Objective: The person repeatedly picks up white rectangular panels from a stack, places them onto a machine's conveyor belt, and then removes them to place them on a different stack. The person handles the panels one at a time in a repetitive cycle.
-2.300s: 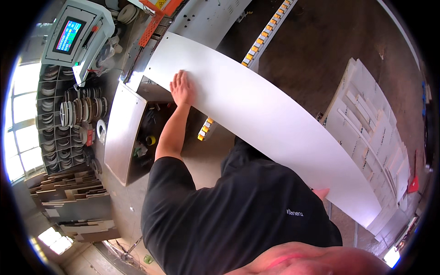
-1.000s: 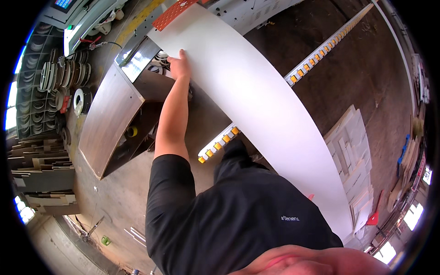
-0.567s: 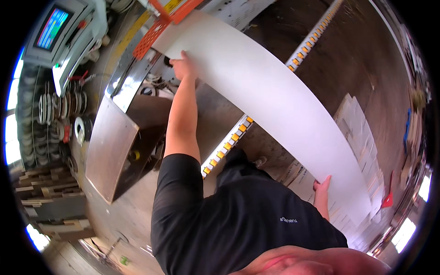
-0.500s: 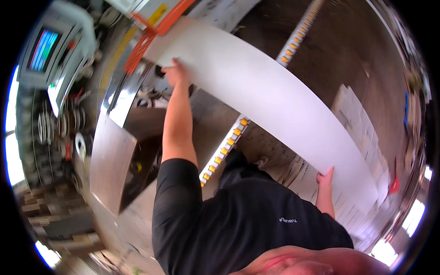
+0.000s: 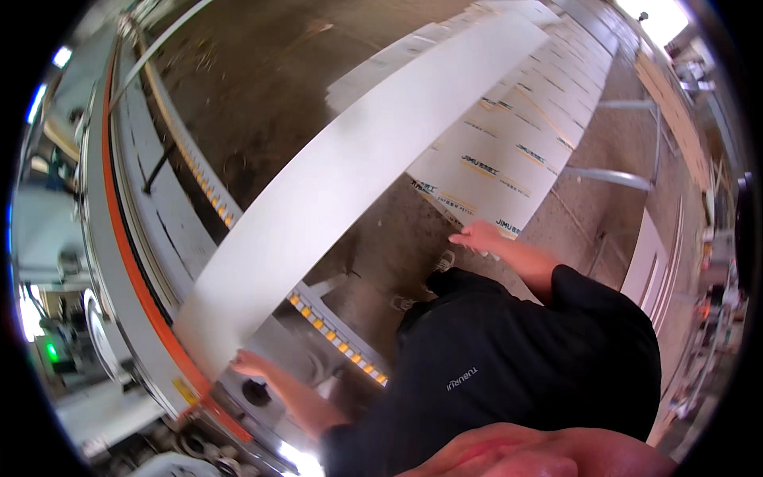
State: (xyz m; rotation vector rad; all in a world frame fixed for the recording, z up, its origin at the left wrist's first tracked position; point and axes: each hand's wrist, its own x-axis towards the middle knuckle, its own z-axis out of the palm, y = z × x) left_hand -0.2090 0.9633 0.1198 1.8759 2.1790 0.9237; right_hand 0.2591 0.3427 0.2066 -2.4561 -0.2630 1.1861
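A long white panel (image 5: 350, 171) stretches from the orange-edged machine (image 5: 131, 262) at the lower left to the far upper right, its edges bowed by the lens. At its near left end, my left hand (image 5: 249, 363) is closed on the panel's edge. My right hand (image 5: 480, 237) is off the panel, its fingers loosely bent and apart, with nothing visible in them. It is nearest to the close end of a stack of white printed boards (image 5: 509, 163), whose far part passes under or beside the panel; which of these I cannot tell.
Two rails with yellow rollers, a near one (image 5: 330, 334) and a far one (image 5: 199, 171), run out from the machine on either side of the panel. A grey metal frame (image 5: 612, 176) stands at the right, with a pale upright board (image 5: 645, 258) close by.
My view has swung round, so the machine now lies along the left. My right hand has let go of the panel's edge. My left hand remains near the panel's machine end.
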